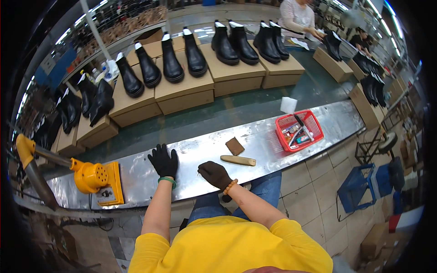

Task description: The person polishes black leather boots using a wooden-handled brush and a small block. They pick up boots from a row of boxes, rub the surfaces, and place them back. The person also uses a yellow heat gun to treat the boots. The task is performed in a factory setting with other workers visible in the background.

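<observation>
My left hand (163, 160), in a black glove with a green bangle at the wrist, lies flat with fingers spread on the shiny metal bench (191, 154). My right hand (215, 175), gloved in dark brown with an orange bead bracelet, hovers by the bench's near edge, its fingers curled together. A thin pale bit shows at those fingertips, too small to name. Beyond the right hand lies a tan, flat, rounded stick-like piece (238, 160). Just behind that is a brown square pad (235, 146). Neither hand touches these two pieces.
A red plastic basket (318, 122) holding a brush and small items stands to the right, a white pad (288, 105) beside it. At left is a yellow lamp-like machine (91, 176). Black boots (173, 63) on cardboard boxes (184, 94) line the far side. A person (297, 17) works beyond.
</observation>
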`<state>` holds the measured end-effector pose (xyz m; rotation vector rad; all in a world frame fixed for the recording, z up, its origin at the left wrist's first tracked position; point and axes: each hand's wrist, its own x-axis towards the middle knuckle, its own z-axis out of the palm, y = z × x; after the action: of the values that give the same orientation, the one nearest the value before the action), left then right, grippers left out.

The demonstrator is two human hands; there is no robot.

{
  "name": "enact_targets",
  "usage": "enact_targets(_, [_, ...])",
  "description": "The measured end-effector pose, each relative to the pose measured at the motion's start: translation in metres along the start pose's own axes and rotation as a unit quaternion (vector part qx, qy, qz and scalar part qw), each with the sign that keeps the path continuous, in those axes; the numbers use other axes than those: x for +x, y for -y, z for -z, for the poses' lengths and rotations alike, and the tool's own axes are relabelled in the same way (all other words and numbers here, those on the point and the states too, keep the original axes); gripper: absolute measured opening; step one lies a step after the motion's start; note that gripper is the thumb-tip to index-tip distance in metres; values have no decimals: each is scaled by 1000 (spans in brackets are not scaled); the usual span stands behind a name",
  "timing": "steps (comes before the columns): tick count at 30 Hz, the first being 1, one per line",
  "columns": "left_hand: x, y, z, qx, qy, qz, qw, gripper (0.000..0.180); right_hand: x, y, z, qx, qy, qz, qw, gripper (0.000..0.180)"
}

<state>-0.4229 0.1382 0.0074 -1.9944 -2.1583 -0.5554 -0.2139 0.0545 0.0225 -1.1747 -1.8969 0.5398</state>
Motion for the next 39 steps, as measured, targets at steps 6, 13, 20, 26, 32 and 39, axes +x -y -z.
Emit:
enact_targets(6, [-1, 0, 1, 5, -6, -9, 1000, 51, -3, -6, -2, 1, 13, 24, 1000, 15])
enact_targets(13, [0, 1, 2, 4, -3, -10, 1000, 50, -3, -2, 1, 11, 18, 14, 1000, 20])
enact_targets(20, [0, 2, -3, 2, -11, -11, 1000, 49, -3, -1, -1, 29, -23, 21, 999, 20])
enact_targets(26, [0, 2, -3, 10, -14, -17, 1000, 49, -3, -1, -2, 31, -29, 19, 999, 21])
enact_targets(32, [0, 4, -4, 15, -17, -24, 999, 49, -3, 0, -3, 43, -34, 3, 999, 22])
enact_targets(39, [1, 9, -10, 14, -33, -32, 999, 49, -2, -2, -5, 42, -37, 6, 998, 21])
